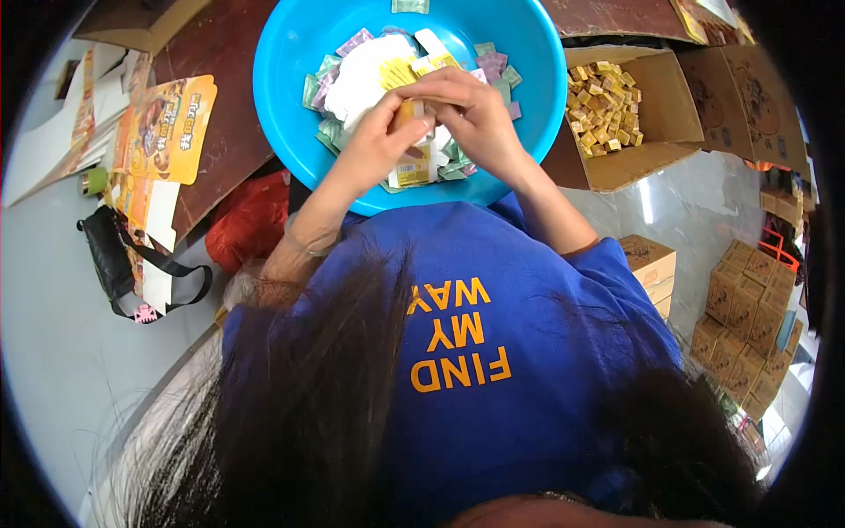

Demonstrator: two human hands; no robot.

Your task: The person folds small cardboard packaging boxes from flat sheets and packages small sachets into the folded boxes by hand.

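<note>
Over a blue plastic basin (275, 106), my left hand (380, 141) and my right hand (471, 114) meet around a small orange and white box (410, 113). The fingers of both are closed about it, which partly hides it. Below them in the basin lies a white heap (356, 79) with yellow slips (398, 72) on top. Green and purple small packets (491, 65) are scattered round the heap. A yellow and white carton (412, 172) lies close under my left hand, partly covered.
At right stands an open cardboard box (656, 106) of small yellow boxes (606, 101). Printed orange card (172, 128) and a black bag (107, 255) lie at left, near a red plastic bag (251, 220). Stacked cartons (744, 308) stand on the floor at right.
</note>
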